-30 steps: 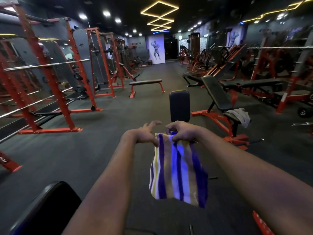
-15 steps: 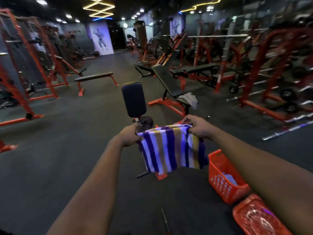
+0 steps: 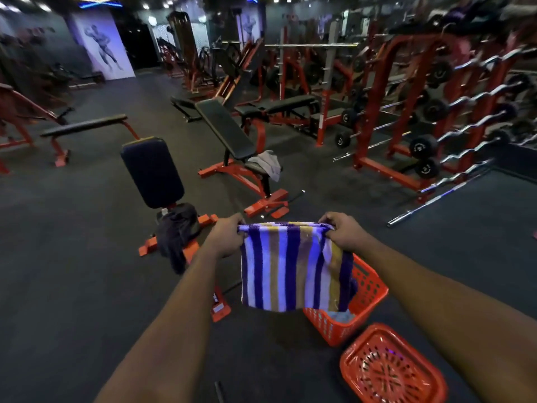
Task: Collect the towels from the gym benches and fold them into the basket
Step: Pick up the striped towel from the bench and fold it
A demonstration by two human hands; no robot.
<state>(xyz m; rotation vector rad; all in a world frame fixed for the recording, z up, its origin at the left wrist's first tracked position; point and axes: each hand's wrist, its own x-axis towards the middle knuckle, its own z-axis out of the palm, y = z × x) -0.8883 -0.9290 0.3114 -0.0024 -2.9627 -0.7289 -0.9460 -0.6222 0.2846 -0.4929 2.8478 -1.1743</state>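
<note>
Striped towel (image 3: 293, 266) hangs between left hand (image 3: 225, 235) and right hand (image 3: 344, 232), fingers (image 3: 328, 223) pinching its top corners, hiding much of the orange basket (image 3: 370, 289) behind it.

striped towel (image 3: 293, 266) hanging above orange basket (image 3: 369, 289)

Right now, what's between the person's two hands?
In the head view, a striped towel hangs between the left hand and right hand, each pinching a top corner.
</note>
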